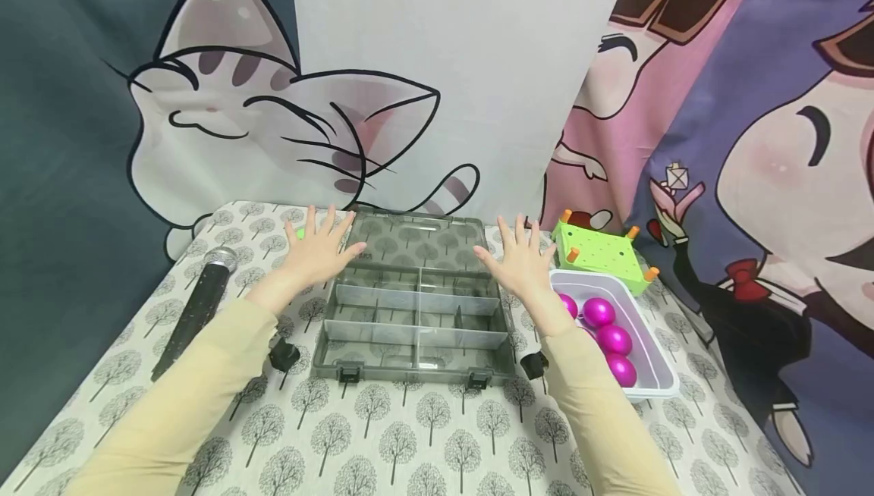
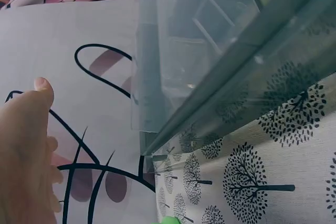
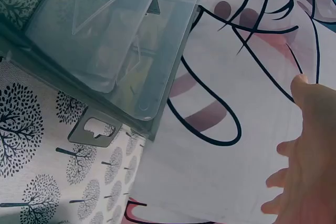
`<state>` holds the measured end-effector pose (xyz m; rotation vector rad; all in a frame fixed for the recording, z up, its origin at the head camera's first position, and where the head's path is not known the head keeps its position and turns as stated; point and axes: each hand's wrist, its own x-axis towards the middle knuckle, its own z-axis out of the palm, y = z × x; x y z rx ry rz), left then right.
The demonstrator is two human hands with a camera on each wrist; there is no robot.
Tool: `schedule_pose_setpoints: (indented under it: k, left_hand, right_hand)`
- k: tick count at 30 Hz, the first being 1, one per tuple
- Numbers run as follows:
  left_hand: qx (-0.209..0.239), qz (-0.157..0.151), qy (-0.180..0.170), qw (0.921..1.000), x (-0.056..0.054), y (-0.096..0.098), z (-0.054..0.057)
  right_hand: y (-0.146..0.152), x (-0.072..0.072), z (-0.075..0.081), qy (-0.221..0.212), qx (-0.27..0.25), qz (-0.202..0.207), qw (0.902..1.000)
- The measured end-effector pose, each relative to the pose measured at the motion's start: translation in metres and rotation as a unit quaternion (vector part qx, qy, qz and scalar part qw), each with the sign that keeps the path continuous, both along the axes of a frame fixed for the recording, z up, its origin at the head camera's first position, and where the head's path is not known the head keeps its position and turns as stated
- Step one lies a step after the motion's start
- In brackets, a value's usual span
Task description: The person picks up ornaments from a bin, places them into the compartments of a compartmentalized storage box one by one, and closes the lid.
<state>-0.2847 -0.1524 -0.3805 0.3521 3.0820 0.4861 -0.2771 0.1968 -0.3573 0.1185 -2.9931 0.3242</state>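
Note:
Between my two hands lies a clear grey compartment box (image 1: pixel 417 337), its lid (image 1: pixel 416 242) laid back at the far side. Thin dividers (image 2: pixel 149 72) split its inside into several sections. My left hand (image 1: pixel 315 253), fingers spread, is held near the box's left side and holds nothing. On the other side my right hand (image 1: pixel 522 261) has its fingers spread too, by the lid's right edge, with nothing in it. In the right wrist view, a handle tab (image 3: pixel 94 127) sticks out from the box's side, and the thumb and fingers show at the right edge.
To the right, a white basket (image 1: pixel 652 337) holds several shiny magenta balls (image 1: pixel 614 340). Behind it is a green perforated block with orange pegs (image 1: pixel 601 249). A black microphone (image 1: pixel 198 306) lies at the left. A small green thing (image 1: pixel 300 233) shows behind my left hand.

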Motion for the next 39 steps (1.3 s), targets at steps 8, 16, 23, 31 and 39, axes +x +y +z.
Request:
schedule_pose_setpoints:
  k: [8,16,23,31,39]
  left_hand:
    - [0.062,-0.017,-0.036,0.9973,-0.003,-0.007,-0.001]
    - [0.173,-0.055,-0.04,0.9826,-0.001,-0.013,-0.006]
    - [0.273,-0.023,-0.08,0.9586,0.003,-0.019,-0.014]
    - [0.351,-0.003,-0.092,0.9317,0.002,-0.026,-0.034]
    - [0.449,0.056,-0.118,0.8838,0.002,-0.033,-0.059]
  right_hand:
    - [0.004,-0.001,0.006,0.048,-0.03,0.037,0.9977]
    - [0.02,-0.001,0.016,0.072,-0.053,0.067,0.9938]
    - [0.042,0.0,0.033,0.033,-0.118,0.056,0.9908]
    - [0.079,-0.003,0.04,0.039,-0.139,0.061,0.9876]
    - [0.115,0.0,0.045,0.001,-0.154,0.078,0.9851]
